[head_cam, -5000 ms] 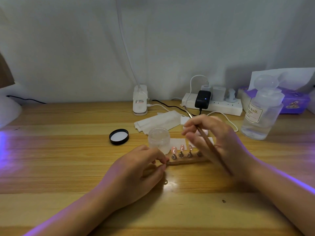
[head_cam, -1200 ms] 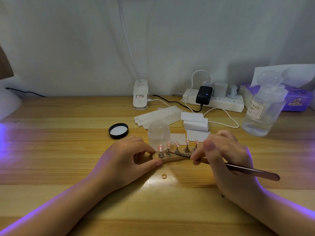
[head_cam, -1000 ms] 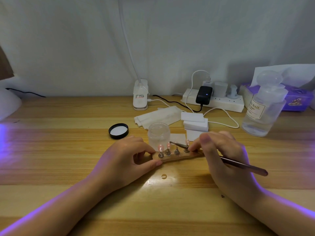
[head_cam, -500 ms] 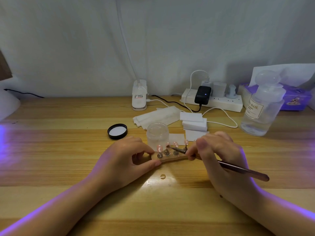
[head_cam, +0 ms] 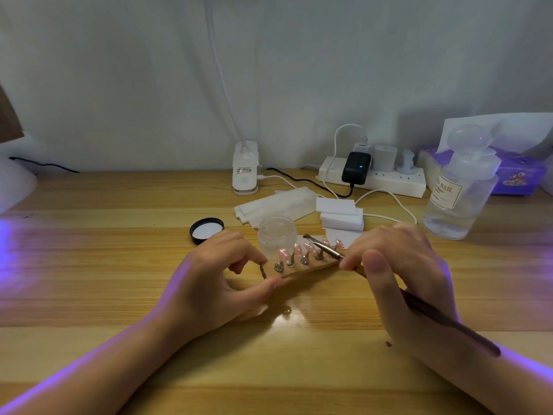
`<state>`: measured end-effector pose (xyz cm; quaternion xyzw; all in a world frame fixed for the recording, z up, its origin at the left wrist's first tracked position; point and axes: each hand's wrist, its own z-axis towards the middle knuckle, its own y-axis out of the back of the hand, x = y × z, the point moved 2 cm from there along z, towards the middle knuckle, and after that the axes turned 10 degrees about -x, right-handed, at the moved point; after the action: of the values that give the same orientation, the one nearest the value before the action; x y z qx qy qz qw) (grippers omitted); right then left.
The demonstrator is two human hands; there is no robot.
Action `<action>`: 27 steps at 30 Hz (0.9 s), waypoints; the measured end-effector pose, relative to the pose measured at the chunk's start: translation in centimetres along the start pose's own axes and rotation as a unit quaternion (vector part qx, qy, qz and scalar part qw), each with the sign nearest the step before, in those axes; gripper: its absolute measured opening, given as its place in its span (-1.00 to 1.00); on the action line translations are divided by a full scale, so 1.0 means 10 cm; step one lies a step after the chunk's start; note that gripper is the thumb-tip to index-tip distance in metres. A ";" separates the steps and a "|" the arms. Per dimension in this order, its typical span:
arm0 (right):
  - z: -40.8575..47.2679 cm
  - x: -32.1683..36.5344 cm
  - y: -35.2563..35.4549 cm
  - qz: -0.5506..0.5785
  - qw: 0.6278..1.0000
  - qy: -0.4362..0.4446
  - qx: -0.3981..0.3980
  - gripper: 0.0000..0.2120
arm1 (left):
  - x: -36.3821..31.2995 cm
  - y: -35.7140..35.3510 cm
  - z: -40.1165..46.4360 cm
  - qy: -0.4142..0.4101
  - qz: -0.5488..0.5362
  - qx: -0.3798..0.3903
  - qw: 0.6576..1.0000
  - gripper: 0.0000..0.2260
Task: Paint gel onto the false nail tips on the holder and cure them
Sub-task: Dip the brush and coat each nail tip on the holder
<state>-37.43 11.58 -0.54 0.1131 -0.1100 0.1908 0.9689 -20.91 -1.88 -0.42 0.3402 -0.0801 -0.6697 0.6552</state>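
1. Centrally, on the tabletop (head_cam: 89,295), the left hand (head_cam: 215,283) pinches the wooden holder (head_cam: 302,269) of pink nail tips (head_cam: 297,250).
2. Right of centre, the right hand (head_cam: 401,274) grips a brush (head_cam: 324,248) over the tips.
3. Risk: a tilting holder could send the brush smearing gel onto neighbouring tips, or nudge the open gel jar (head_cam: 276,236) just behind.

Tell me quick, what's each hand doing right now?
Left hand: pinches the end of the wooden nail holder.
Right hand: grips the gel brush, tip over the nail tips.
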 end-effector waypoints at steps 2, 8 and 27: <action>0.02 0.01 0.00 -0.011 1.000 0.028 0.010 -0.49 | 0.00 0.00 0.00 0.002 0.000 -0.003 1.000 -0.73; 0.02 0.05 -0.04 -0.040 0.995 0.078 0.040 -0.57 | -0.02 0.00 -0.01 0.003 0.007 -0.004 1.000 -0.70; 0.02 0.07 -0.02 0.008 0.997 0.072 0.038 -0.42 | -0.02 0.00 0.00 -0.003 0.015 0.004 1.000 -0.72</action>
<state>-36.76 11.59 -0.25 0.1352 -0.0337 0.2102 0.9677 -20.90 -1.64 -0.35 0.3395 -0.0898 -0.6603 0.6639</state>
